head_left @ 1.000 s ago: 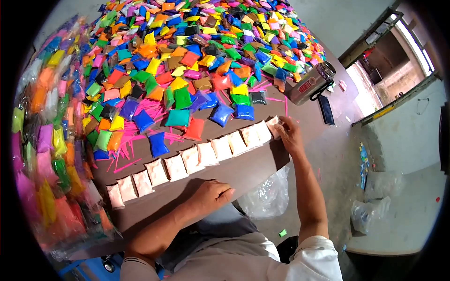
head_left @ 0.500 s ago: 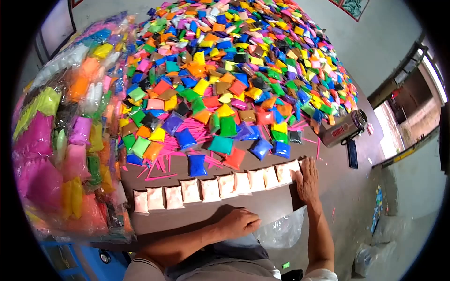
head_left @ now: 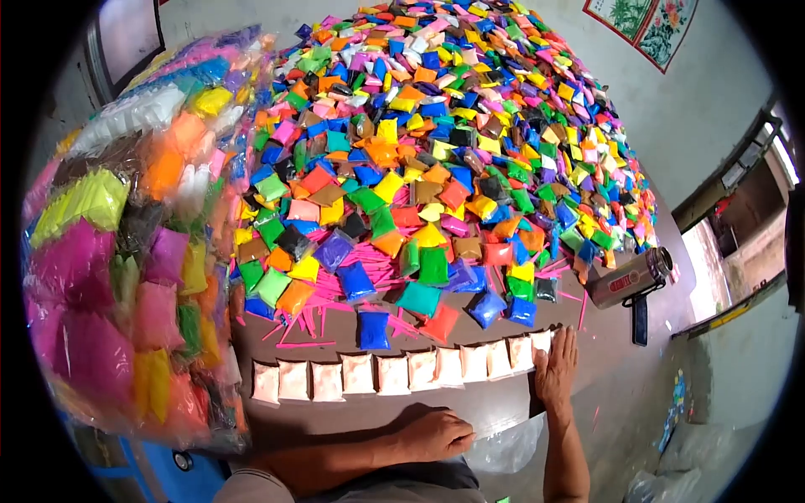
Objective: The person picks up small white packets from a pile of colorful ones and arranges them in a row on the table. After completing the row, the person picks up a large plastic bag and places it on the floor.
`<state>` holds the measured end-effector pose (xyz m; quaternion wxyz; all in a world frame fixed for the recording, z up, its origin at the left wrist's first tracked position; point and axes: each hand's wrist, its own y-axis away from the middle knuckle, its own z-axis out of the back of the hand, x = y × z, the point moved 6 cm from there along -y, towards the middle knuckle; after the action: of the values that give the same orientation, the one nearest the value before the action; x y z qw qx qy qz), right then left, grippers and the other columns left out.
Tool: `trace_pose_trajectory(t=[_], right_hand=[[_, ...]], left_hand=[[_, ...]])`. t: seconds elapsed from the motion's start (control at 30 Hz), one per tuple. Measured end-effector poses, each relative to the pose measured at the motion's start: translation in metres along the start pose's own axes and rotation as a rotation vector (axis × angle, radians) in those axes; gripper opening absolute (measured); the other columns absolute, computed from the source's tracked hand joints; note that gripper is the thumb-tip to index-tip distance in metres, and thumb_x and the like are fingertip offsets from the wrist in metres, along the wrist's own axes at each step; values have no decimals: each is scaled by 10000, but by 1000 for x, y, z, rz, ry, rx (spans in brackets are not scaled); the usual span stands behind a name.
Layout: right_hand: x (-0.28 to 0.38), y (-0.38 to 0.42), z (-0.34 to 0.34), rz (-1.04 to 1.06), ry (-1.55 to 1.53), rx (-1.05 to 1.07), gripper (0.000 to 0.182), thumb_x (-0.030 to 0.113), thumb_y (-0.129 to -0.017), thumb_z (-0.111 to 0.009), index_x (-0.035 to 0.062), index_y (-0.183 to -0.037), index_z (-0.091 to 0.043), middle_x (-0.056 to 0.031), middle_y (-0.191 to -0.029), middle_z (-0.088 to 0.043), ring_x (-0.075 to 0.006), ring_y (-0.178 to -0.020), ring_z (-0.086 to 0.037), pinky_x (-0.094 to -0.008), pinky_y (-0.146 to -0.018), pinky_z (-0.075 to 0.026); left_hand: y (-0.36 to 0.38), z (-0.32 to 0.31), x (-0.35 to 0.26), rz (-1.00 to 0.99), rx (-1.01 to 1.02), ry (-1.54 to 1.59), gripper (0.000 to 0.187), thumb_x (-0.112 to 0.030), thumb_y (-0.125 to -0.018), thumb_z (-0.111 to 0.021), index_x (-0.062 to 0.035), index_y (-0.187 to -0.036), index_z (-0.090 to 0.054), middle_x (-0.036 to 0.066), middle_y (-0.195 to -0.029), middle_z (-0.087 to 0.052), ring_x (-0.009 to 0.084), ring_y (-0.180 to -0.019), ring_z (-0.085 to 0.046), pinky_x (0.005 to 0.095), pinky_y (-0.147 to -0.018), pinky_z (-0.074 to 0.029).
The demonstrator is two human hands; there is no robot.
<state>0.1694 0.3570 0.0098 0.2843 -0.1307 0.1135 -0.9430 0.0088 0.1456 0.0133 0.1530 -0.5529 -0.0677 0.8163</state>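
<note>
A row of pale pink packets (head_left: 357,374) lies side by side across the near part of the table. At its right end my right hand (head_left: 555,373) lies flat with fingers stretched forward, touching the last packet (head_left: 541,340). My left hand (head_left: 442,434) rests in a loose fist at the table's near edge, below the row and apart from it. Nothing sticks out of the fist; its palm side is hidden. Just beyond the row are a blue packet (head_left: 374,330) and a red packet (head_left: 439,323).
A large heap of colourful packets (head_left: 436,134) covers the far table, with pink sticks (head_left: 369,260) among its near edge. Big clear bags of packets (head_left: 92,268) are piled left. At right stand a tipped metal flask (head_left: 625,281) and a dark phone (head_left: 640,320). A plastic bag (head_left: 506,448) hangs below the edge.
My view has tilted upward, so the table and packets sit lower in the picture. Both hands keep nearly the same places by the row.
</note>
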Motion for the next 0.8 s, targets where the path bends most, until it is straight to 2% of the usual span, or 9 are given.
trace_pose_trajectory(t=[0.07,0.1,0.2,0.33,0.37,0.43,0.57,0.67,0.8], right_hand=[[-1,3,0,-23,55,-17,639,394,-991,-403,-32,-1460,-322,-292,-1502,-310,-454,-1413,-256,-541,-1139,-190],[5,5,9,7,68,-175,596,380,-1000,-383,-9,-1451,-364,-273,-1506,-318,-458,-1416,-251,-552,-1135,-193],[24,15,31,149,134,-287,553,354,-1003,-370,-6,-1420,-421,-270,-1502,-329,-471,-1403,-269,-548,-1132,-205],[38,-6,35,171,63,-295,443,253,-979,-436,-5,-1332,-503,-269,-1456,-392,-474,-1377,-315,-541,-1110,-257],[46,-23,41,185,25,-296,401,171,-942,-519,-7,-1301,-519,-269,-1438,-411,-484,-1353,-346,-536,-1089,-297],[74,-75,58,290,-46,-382,396,92,-903,-567,-1,-1286,-528,-274,-1435,-410,-479,-1317,-396,-522,-1060,-341],[102,-204,47,367,-108,-346,361,141,-924,-589,45,-1271,-564,-247,-1415,-455,-439,-1208,-521,-463,-988,-441],[93,-322,-4,495,-197,-382,425,148,-873,-633,48,-1276,-539,-230,-1278,-571,-416,-1100,-592,-445,-890,-493],[100,-440,-44,275,-292,-294,449,232,-866,-655,35,-1259,-563,-231,-1167,-634,-407,-1075,-606,-454,-887,-498]], left_hand=[[-1,1,0,-1,2,10,210,-116,-878,-608,-12,-718,-519,147,-672,-550,345,-709,-581,430,-707,-474],[-1,4,-3,-2,-1,32,212,-118,-879,-606,-13,-716,-520,147,-672,-551,345,-707,-580,429,-709,-474],[0,2,-1,-1,2,46,218,-123,-880,-604,-16,-711,-518,146,-673,-553,343,-696,-576,426,-712,-475],[-1,5,-4,-27,-13,49,233,-127,-879,-606,-25,-693,-509,134,-657,-546,336,-676,-571,426,-712,-476],[-1,5,-3,-31,-13,53,235,-127,-878,-606,-27,-689,-509,129,-650,-546,335,-674,-572,427,-711,-476],[-1,4,-1,-35,-8,64,239,-127,-878,-605,-31,-681,-509,121,-636,-546,332,-669,-573,428,-708,-477],[2,-5,4,-165,-71,48,176,-101,-857,-606,-47,-712,-523,115,-653,-539,302,-623,-547,395,-642,-464],[-12,9,-4,53,203,121,251,-141,-879,-588,-42,-656,-531,153,-671,-552,333,-653,-556,426,-660,-466],[-17,22,6,35,147,198,252,-155,-890,-576,-42,-668,-536,144,-670,-549,318,-652,-553,418,-655,-462]])
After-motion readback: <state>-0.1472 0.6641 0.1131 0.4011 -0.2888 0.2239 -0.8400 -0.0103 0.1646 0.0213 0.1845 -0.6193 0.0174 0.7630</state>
